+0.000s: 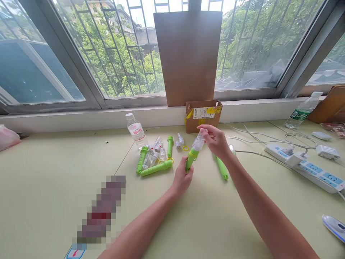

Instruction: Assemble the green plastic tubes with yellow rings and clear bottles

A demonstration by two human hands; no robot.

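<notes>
My left hand [182,178] is closed around a green plastic tube [192,157] with a ribbed collar, tilted up to the right. On its upper end sits a clear plastic cap [198,142], which the fingers of my right hand [217,141] pinch near the top. Whether the cap is fully seated I cannot tell. To the left lie more green tubes [156,168] around a cluster of clear plastic caps [162,155]. A yellow ring [185,148] rests behind my left hand. Another green tube [222,168] lies partly hidden below my right forearm.
A labelled water bottle [136,131] stands behind the parts. Against the sill are a small cardboard box [203,124] and an upright brown board [190,57]. A power strip [309,169] with cables and a second bottle [302,110] are at right. A pixelated patch covers something front left.
</notes>
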